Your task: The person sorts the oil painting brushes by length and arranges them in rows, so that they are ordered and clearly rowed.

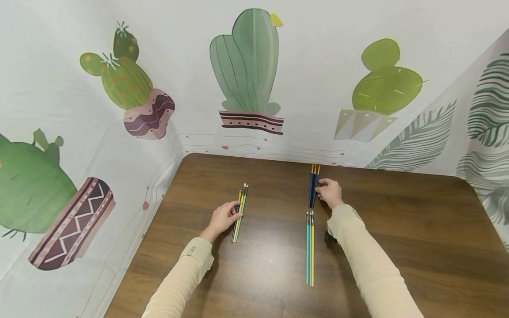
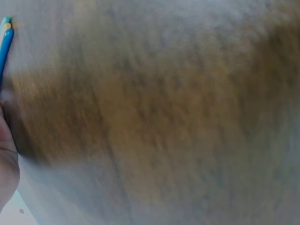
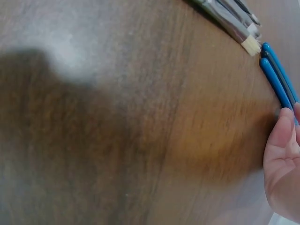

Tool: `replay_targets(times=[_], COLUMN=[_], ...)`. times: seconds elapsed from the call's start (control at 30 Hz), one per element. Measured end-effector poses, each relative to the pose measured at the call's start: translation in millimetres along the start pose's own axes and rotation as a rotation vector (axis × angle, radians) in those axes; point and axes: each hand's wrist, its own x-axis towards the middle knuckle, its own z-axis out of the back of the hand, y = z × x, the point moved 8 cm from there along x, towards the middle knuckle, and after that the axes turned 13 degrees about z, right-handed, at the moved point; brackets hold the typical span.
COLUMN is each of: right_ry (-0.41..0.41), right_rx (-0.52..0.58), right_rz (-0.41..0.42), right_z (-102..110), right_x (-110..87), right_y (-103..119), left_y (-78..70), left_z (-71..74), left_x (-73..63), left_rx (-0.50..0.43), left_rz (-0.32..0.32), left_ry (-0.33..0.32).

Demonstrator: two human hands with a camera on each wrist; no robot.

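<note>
My left hand [image 1: 222, 219] is at a small bundle of paintbrushes [image 1: 240, 225] with blue, yellow and teal handles, thumb and fingers about their middle. The left wrist view catches only the blue handle end [image 2: 5, 49] and the edge of that hand. At the table's far side, my right hand [image 1: 331, 193] pinches the rightmost of several dark blue paintbrushes [image 1: 312, 187], whose orange tips point to the wall. In the right wrist view, its thumb meets a blue handle [image 3: 275, 82].
Below the blue group lie two teal paintbrushes [image 1: 308, 251] and a yellow paintbrush [image 1: 313, 260], side by side with bristles up. All rest on a brown wooden table [image 1: 270, 282]. A white cactus-printed cloth [image 1: 310, 66] borders the table's far and left edges.
</note>
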Motion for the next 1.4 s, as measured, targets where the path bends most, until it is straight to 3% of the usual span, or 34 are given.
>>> replay_targets(times=[0.17,0.27,0.4,0.53,0.63,0.8,0.9,1.0,1.4], right_ry=[-0.023,-0.045,0.014,0.141,0.231,0.331,0.354,0.343,0.185], right_rx=[0.067,0.196,0.390,0.412,0.243,-0.211,-0.352,-0.403,-0.533], right_rz=[0.022,0.017,0.007,0.059,0.200,0.564,0.685,0.708,0.596], right_z=[0.8,-6.7,-37.4,-81.4,-111.6,-152.6,-171.7,-185.1,-206.8], right_x=[-4.5,-10.4,-26.0,-54.9,-78.7,-111.7,-123.1,-127.2,-119.6], right_y=[6.9,18.2,40.7,64.2,81.5,106.3,112.9,115.3,111.7], left_y=[-0.8,-0.2,0.3,1.0,1.0,1.0,0.6,0.1,0.6], left_z=[-0.4,-0.6,0.5,1.0,0.4,-0.3,0.4,0.9,0.7], left_x=[-0.5,-0.3,0.1,-0.6,-0.9,-1.0,-1.1,-1.1,0.3], left_rx=[0.000,0.004,-0.001,-0.004,-0.007,-0.008,0.002,0.007,0.013], left_rz=[-0.006,-0.009,-0.009,-0.007,-0.006,-0.006,-0.015,-0.026,-0.028], left_ry=[-0.002,-0.003,-0.006,-0.011,-0.011,-0.006,-0.011,-0.020,-0.036])
